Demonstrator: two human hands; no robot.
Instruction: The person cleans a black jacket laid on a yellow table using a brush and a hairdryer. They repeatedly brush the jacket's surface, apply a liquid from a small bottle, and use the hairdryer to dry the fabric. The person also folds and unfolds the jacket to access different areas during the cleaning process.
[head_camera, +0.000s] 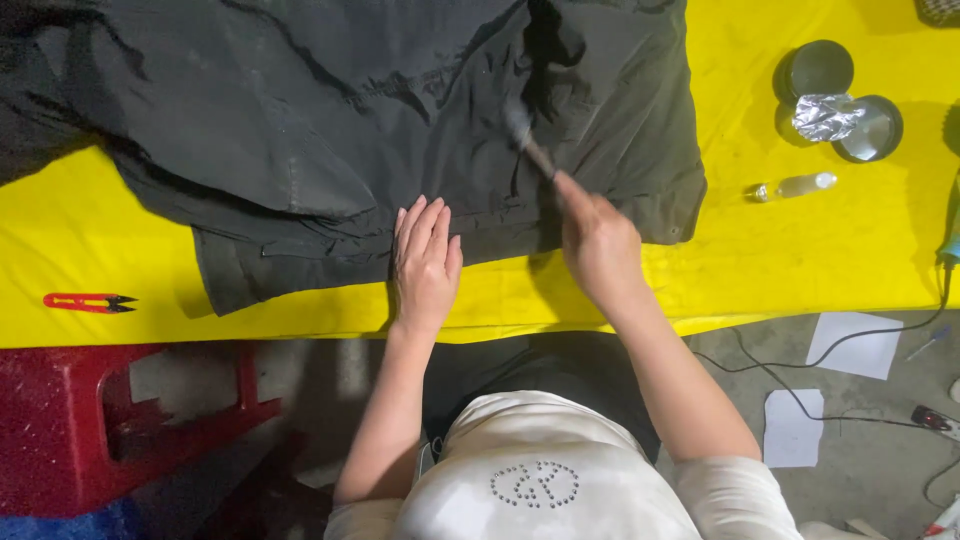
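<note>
A yellow tabletop (800, 260) carried a dark garment (330, 110) spread across its upper part, hem edge toward the person. The left hand (425, 265) lay flat and open, fingers together, pressing the hem, while the right hand (598, 245) was closed around the handle of a small brush (525, 135), blurred, its head on the fabric. Two round tins with crumpled foil (835, 110), a small clear bottle (795, 187) and red thread snips (88, 302) lay well apart on the yellow surface.
</note>
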